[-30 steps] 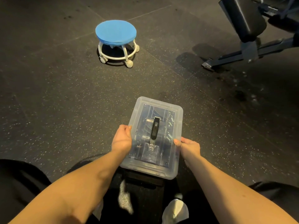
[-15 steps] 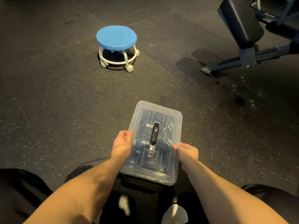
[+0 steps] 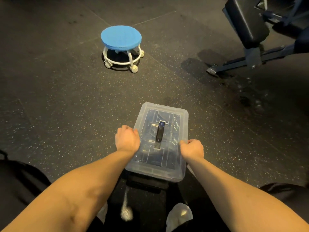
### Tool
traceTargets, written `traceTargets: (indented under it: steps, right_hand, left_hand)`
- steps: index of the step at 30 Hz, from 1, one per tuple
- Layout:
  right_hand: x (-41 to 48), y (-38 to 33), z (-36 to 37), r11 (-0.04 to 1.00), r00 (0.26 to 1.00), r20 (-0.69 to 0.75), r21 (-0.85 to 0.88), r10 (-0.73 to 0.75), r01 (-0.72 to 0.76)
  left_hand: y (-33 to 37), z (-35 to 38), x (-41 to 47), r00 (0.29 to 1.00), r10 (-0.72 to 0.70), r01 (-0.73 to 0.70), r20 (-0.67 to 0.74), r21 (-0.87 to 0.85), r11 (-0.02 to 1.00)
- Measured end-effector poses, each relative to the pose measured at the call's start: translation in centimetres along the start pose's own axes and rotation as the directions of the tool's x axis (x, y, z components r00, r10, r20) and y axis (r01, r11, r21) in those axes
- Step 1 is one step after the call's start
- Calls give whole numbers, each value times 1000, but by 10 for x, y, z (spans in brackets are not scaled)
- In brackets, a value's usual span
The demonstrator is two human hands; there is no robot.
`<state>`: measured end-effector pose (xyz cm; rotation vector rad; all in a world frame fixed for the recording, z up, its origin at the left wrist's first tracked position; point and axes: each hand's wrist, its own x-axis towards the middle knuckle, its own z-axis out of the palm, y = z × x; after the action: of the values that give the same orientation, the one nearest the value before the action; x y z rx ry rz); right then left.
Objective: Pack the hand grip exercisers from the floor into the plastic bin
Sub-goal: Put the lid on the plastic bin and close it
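Note:
A clear plastic bin [image 3: 182, 118] with its lid on sits in front of me, low in the middle of the view, with a black carry handle [image 3: 159, 133] along the lid's centre. Dark shapes show through the lid; I cannot make out single hand grip exercisers. My left hand [image 3: 127, 139] grips the bin's left edge with curled fingers. My right hand [image 3: 192, 148] grips the right edge the same way. The bin's near end lies over a dark block [image 3: 147, 181] between my legs.
A low blue-topped stool on white castors [image 3: 121, 46] stands on the speckled black rubber floor [image 3: 66, 97] beyond the bin. A black padded gym bench with a metal frame [image 3: 250, 39] fills the upper right. My shoes [image 3: 179, 215] are at the bottom.
Both hands stay on the bin's sides, their fingers curled tighter over the edges. The bin has shifted slightly toward me while the view moved a little.

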<state>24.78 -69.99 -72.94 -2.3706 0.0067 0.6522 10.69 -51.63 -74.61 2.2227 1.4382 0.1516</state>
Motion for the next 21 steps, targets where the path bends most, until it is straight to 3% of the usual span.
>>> traceTargets:
  steps: [5,12,16,21]
  right_hand:
    - [7,-17,-38,999,999,21,-24,-37,37]
    - [58,-58,-155,993,998,18,106,54,-56]
    - [95,-46,-232,999,999,-27,29,32,-31]
    - [120,16,-273,983,980,-192,-166,44,-77]
  left_hand:
    - [29,-18,0,992,-88,103,93,-162,981]
    - [129,-33,-9,966,53,57,253,-408,911]
    - [200,5,-25,923,122,76,364,-484,872]
    - [250,75,-49,866,165,64,473,-430,901]
